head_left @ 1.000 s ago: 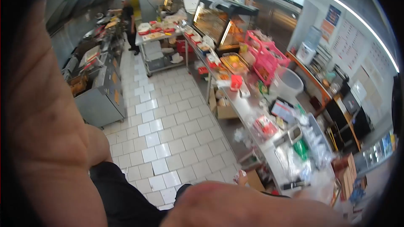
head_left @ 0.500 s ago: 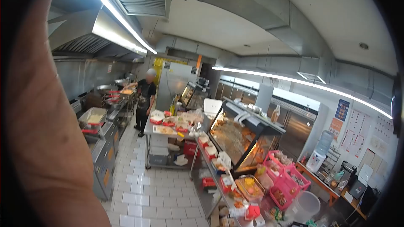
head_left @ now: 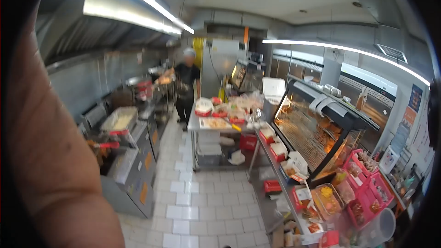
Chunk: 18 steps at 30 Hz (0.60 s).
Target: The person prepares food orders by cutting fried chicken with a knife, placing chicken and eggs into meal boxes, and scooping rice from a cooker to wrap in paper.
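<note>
A large blurred piece of bare arm or hand (head_left: 64, 156), apparently my left, fills the left edge of the view very close to the camera. Its fingers lie outside the frame, so whether it holds anything is hidden. My right hand does not show. Beyond the arm stands a grey fryer unit (head_left: 131, 167) with a tray of pale food (head_left: 120, 120) on top. To the right, a steel counter carries open red-and-white food boxes (head_left: 278, 149) and a clear container of yellow and orange food (head_left: 327, 200).
A glass display warmer (head_left: 312, 124) stands on the right counter beside pink baskets (head_left: 367, 183) and a clear bucket (head_left: 379, 227). A co-worker (head_left: 187, 87) in dark clothes stands at the back by the stove. White floor tiles (head_left: 206, 193) run between the counters.
My view has levelled and turned left, so the room's contents sit further right in the frame. The arm at the left edge stays in nearly the same place.
</note>
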Motion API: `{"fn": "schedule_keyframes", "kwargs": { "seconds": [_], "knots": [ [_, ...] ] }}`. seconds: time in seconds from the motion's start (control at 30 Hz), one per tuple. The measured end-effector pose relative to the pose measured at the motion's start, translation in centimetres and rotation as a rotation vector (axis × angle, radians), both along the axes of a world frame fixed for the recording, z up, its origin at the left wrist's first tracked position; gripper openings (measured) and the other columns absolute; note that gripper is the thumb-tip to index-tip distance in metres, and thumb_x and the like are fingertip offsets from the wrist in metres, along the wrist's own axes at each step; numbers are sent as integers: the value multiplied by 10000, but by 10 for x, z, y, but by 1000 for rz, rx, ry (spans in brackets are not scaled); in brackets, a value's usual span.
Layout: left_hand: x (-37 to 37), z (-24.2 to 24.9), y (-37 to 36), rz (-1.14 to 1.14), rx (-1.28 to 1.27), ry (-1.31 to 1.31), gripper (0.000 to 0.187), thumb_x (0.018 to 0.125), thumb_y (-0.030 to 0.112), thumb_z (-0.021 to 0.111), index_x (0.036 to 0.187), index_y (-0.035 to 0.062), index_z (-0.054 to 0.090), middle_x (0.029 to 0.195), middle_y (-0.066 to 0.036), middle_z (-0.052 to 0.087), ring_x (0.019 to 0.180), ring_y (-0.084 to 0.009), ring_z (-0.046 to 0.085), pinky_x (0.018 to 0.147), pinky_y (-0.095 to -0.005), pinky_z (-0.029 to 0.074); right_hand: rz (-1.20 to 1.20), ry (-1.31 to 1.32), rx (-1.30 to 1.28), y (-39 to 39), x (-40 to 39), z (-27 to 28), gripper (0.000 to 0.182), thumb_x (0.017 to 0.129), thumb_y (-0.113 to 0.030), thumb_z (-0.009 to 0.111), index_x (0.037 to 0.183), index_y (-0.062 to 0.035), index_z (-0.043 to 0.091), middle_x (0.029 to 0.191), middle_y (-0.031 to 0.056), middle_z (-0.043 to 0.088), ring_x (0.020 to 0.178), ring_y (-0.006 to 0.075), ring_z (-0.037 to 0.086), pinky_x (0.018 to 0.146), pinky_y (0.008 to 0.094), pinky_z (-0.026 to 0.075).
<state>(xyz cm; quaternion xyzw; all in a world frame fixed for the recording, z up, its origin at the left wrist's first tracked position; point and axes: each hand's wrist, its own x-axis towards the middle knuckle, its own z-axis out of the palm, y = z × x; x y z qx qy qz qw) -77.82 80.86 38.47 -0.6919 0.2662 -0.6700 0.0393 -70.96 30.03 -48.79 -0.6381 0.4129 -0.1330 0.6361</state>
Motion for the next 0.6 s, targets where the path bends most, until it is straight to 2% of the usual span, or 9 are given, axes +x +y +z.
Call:
{"fn": "schedule_keyframes", "kwargs": {
  "seconds": [0.1,0.2,0.27,0.3,0.33,0.4,0.43,0.53,0.6],
  "knots": [
    [54,-21,5,-31,-3,44,636,893,377,662,1318,-44,444,1281,-240,541,1105,-361,586,928,-491,488,-92,9,-63,-6,-42,-67,611,811,-229,791,1279,-31,451,1208,144,560,715,220,603,506,367,506],
    [118,-39,1,-106,-9,104,629,903,388,652,1311,-45,449,1273,-243,547,1097,-363,589,922,-494,491,-43,-11,-143,-32,-72,-127,628,815,-230,786,1293,-26,433,1225,149,551,706,220,599,500,364,504],
    [168,-47,-3,-180,14,145,625,909,396,645,1307,-46,453,1267,-245,551,1092,-365,592,918,-496,493,100,112,-357,-26,-20,-115,603,764,-267,849,1199,-25,508,962,114,609,676,241,600,496,369,513],
    [192,-51,-3,-210,31,151,623,912,400,641,1304,-47,455,1265,-246,553,1090,-365,593,916,-497,494,-74,51,164,22,22,-6,587,766,-337,848,1176,-58,534,929,83,622,713,244,623,542,391,544],
    [212,-53,1,-245,51,130,621,915,404,638,1302,-47,457,1262,-247,555,1087,-366,594,914,-498,494,5,64,217,17,59,-27,492,794,-335,828,1122,-57,590,907,84,619,672,222,637,463,331,506],
    [255,-63,9,-317,74,108,618,922,412,631,1298,-48,461,1257,-249,558,1082,-367,596,910,-500,496,-27,53,351,47,134,23,467,815,-325,812,1150,-94,582,949,70,635,761,235,666,535,360,533],
    [276,-69,14,-359,80,95,617,925,416,627,1296,-48,463,1254,-250,560,1079,-368,597,908,-501,497,5,-40,454,59,170,36,445,836,-309,793,1164,-101,577,981,66,645,814,238,674,603,380,543],
    [342,-103,34,-514,76,53,613,934,427,617,1289,-50,468,1246,-253,566,1072,-370,600,902,-503,500,223,-307,780,81,273,45,401,885,-258,738,1216,-109,568,1110,74,657,1024,259,669,806,415,540],
    [394,-133,54,-648,29,36,611,940,435,610,1285,-50,472,1240,-255,570,1067,-372,603,898,-505,502,306,-416,837,104,336,76,420,903,-193,698,1283,-109,539,1160,98,654,1104,284,645,825,397,540]
  ]
}}
